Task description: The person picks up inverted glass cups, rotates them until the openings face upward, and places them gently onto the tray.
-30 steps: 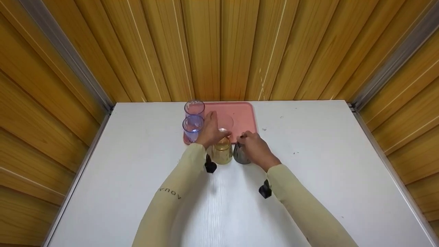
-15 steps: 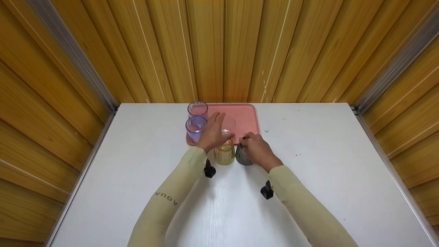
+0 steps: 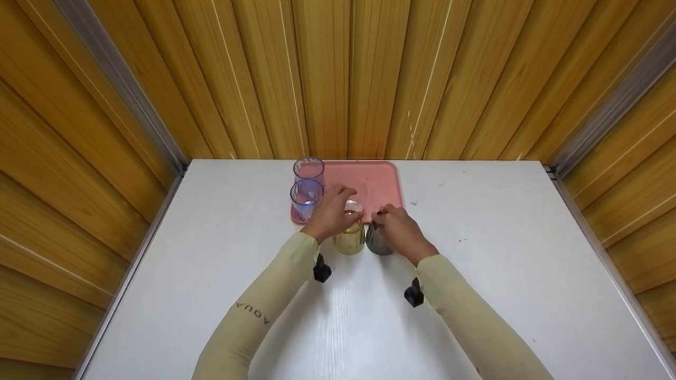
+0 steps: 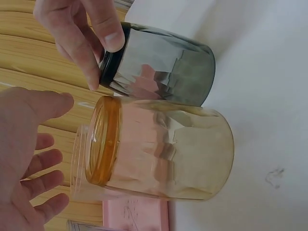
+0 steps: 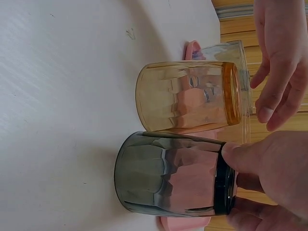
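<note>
My right hand (image 3: 402, 232) pinches a smoky grey glass tumbler (image 5: 154, 173) at the dark band round its narrower upper end. Its wide end is down on the white table. Right beside it stands an amber tumbler (image 4: 178, 149), narrow end up as well. Over the amber one hovers my left hand (image 3: 331, 215), fingers loosely bent and thumb apart; in the left wrist view a gap shows between it and the orange band. Behind, a clear glass (image 3: 361, 191) stands on a pink tray (image 3: 384, 182), partly hidden by my left hand.
Two more glasses, one blue (image 3: 304, 199) and one purple-tinted (image 3: 309, 169), stand at the tray's left side, close to my left hand. A wood-patterned wall (image 3: 338, 79) rises behind the table's (image 3: 501, 237) back edge.
My left hand has drawn back slightly toward me, its fingers bending more over the amber tumbler. My right hand keeps its hold on the grey tumbler. The head view has shifted a little.
</note>
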`<action>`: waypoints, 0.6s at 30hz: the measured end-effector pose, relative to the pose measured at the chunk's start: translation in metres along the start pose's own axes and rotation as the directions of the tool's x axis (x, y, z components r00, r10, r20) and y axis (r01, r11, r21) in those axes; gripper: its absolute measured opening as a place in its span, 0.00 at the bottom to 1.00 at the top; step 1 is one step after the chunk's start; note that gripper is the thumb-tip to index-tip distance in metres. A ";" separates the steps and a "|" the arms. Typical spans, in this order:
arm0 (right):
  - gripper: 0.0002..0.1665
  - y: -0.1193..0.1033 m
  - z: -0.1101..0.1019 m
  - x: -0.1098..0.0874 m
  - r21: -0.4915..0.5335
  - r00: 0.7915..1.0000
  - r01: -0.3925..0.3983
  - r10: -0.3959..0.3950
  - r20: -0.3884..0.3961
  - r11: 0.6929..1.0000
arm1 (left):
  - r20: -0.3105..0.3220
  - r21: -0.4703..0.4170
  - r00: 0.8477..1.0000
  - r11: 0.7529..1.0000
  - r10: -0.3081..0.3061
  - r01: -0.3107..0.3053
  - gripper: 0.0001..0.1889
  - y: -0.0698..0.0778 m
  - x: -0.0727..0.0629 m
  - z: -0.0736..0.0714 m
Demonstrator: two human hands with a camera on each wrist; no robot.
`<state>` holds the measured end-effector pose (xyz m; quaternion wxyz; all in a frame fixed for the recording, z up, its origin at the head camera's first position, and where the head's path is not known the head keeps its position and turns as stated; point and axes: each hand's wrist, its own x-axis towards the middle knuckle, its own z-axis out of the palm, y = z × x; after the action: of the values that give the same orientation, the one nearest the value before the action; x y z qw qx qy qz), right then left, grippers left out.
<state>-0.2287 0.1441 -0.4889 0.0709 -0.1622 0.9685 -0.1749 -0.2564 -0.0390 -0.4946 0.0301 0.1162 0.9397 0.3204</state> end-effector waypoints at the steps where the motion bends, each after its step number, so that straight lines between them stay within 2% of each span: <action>1: 0.21 0.000 0.000 0.000 -0.009 1.000 0.002 -0.002 -0.004 1.000 | 0.006 0.001 1.000 1.000 0.011 -0.011 0.27 0.000 -0.001 0.000; 11: 0.21 0.003 0.002 -0.001 -0.073 0.998 0.056 -0.058 -0.039 0.996 | 0.080 0.034 0.995 0.997 0.061 -0.063 0.20 -0.001 -0.007 0.005; 18: 0.20 0.003 0.000 -0.001 -0.082 0.997 0.059 -0.062 -0.040 0.995 | 0.123 0.146 0.980 0.974 0.156 -0.173 0.18 -0.004 -0.009 0.008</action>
<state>-0.2284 0.1471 -0.4896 0.0381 -0.1905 0.9707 -0.1412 -0.2471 -0.0389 -0.5035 0.0461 0.2132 0.9458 0.2406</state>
